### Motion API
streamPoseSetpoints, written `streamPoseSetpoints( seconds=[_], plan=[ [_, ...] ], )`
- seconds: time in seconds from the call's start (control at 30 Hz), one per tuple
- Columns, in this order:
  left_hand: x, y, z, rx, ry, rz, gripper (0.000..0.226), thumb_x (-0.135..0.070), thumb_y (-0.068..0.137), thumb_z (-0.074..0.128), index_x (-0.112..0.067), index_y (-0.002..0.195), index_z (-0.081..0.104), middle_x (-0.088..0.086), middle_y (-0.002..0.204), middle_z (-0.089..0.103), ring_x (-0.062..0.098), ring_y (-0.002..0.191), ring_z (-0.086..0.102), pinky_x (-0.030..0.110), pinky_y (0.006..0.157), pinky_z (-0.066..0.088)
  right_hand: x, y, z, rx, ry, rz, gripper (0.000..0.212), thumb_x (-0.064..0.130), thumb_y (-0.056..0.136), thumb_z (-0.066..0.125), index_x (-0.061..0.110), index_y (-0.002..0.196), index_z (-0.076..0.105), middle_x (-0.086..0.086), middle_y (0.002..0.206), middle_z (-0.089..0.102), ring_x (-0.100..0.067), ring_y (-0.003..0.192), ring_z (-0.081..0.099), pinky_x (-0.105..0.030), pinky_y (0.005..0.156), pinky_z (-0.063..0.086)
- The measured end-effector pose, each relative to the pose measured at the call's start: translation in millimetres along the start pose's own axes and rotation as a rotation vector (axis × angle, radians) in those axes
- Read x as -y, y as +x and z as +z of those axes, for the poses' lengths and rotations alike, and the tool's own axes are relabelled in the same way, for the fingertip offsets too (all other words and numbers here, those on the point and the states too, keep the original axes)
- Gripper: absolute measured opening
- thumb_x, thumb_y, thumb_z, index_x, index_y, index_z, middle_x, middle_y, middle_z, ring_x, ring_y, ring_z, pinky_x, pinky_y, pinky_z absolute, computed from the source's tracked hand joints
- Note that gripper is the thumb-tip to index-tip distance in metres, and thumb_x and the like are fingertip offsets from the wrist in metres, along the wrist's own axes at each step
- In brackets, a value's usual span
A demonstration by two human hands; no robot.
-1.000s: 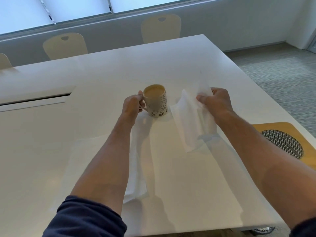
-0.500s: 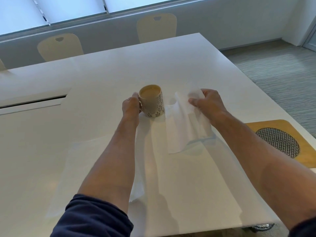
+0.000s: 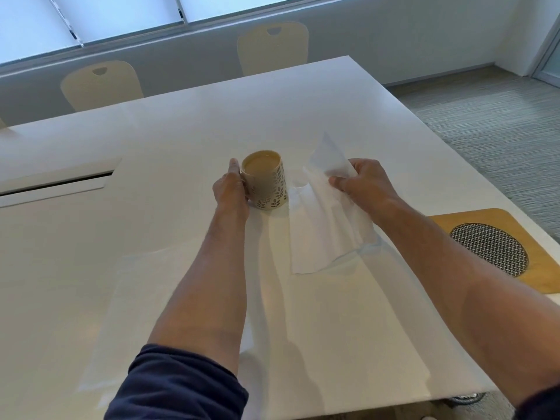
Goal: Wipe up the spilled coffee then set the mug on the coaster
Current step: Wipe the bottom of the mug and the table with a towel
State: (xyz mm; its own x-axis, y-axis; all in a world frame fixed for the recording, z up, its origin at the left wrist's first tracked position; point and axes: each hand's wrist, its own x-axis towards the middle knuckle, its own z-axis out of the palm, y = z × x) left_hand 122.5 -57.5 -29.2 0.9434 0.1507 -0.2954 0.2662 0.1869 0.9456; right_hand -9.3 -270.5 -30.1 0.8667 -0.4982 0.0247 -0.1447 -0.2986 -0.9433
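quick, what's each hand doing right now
Left hand: closed on the mug at its handle side.
Right hand: closed, pinching the white paper towel.

Dark navy sleeves [image 3: 178,386] are pushed up above both bare forearms.

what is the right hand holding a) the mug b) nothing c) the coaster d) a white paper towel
d: the right hand pinches a white paper towel just right of the mug, which the left hand grips at its handle side; the coaster lies untouched near the table's right edge.
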Motion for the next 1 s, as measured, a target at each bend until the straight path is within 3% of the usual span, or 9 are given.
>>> streamPoseSetpoints(
  seconds=[0.17,0.37,0.53,0.73,0.93,1.0],
  plan=[
    [0.3,-1.5,0.6,-0.013,-0.047,-0.027,0.041,-0.035,0.097,0.066,-0.020,0.066,0.044,-0.001,0.061,0.041,0.017,0.056,0.044,0.026,0.053,0.043,0.5,-0.8,-3.3,-0.002,-0.030,-0.007,0.006,0.021,0.083,0.073,0.017,0.085,0.077,-0.003,0.085,0.077,-0.030,0.085,0.073,-0.047,0.077,0.061],
    [-1.6,-1.8,2.1,-0.016,-0.122,-0.052,0.034,-0.031,0.094,0.071,-0.015,0.068,0.057,0.002,0.066,0.060,0.023,0.068,0.061,0.039,0.071,0.054,0.5,-1.8,-3.7,0.000,-0.027,-0.013,0.006,0.020,0.084,0.072,0.016,0.084,0.077,-0.003,0.084,0.076,-0.026,0.077,0.071,-0.045,0.076,0.061],
    [-0.8,-3.2,2.5,-0.038,-0.139,-0.057,0.031,-0.029,0.094,0.072,-0.013,0.071,0.059,0.004,0.071,0.065,0.022,0.067,0.063,0.029,0.061,0.053,-1.5,-2.7,-2.9,0.000,-0.035,-0.003,0.005,0.020,0.084,0.073,0.016,0.082,0.075,-0.001,0.082,0.075,-0.020,0.073,0.068,-0.043,0.075,0.060],
    [-2.9,-5.6,2.9,-0.043,-0.149,-0.076,0.026,-0.027,0.093,0.073,-0.011,0.076,0.063,0.007,0.081,0.070,0.024,0.071,0.067,0.035,0.068,0.057,-2.2,-4.3,-1.6,0.013,-0.032,-0.002,0.006,0.020,0.084,0.073,0.024,0.079,0.074,0.006,0.079,0.073,-0.019,0.074,0.068,-0.036,0.072,0.057],
    [-6.6,-7.8,1.1,-0.055,-0.166,-0.081,0.022,-0.024,0.093,0.073,-0.009,0.079,0.066,0.008,0.086,0.072,0.025,0.077,0.070,0.038,0.077,0.060,4.1,-4.5,-4.2,0.011,-0.048,-0.013,0.014,0.013,0.086,0.066,0.021,0.090,0.075,0.001,0.087,0.074,-0.023,0.082,0.070,-0.041,0.077,0.059],
    [-7.8,-8.6,-0.7,-0.048,-0.184,-0.077,0.022,-0.022,0.093,0.073,-0.009,0.078,0.065,0.006,0.079,0.070,0.023,0.072,0.069,0.033,0.069,0.060,7.5,-3.3,-6.9,-0.023,-0.083,-0.011,0.016,0.010,0.084,0.063,0.018,0.091,0.075,-0.002,0.088,0.074,-0.026,0.085,0.071,-0.041,0.076,0.060]
  ],
)
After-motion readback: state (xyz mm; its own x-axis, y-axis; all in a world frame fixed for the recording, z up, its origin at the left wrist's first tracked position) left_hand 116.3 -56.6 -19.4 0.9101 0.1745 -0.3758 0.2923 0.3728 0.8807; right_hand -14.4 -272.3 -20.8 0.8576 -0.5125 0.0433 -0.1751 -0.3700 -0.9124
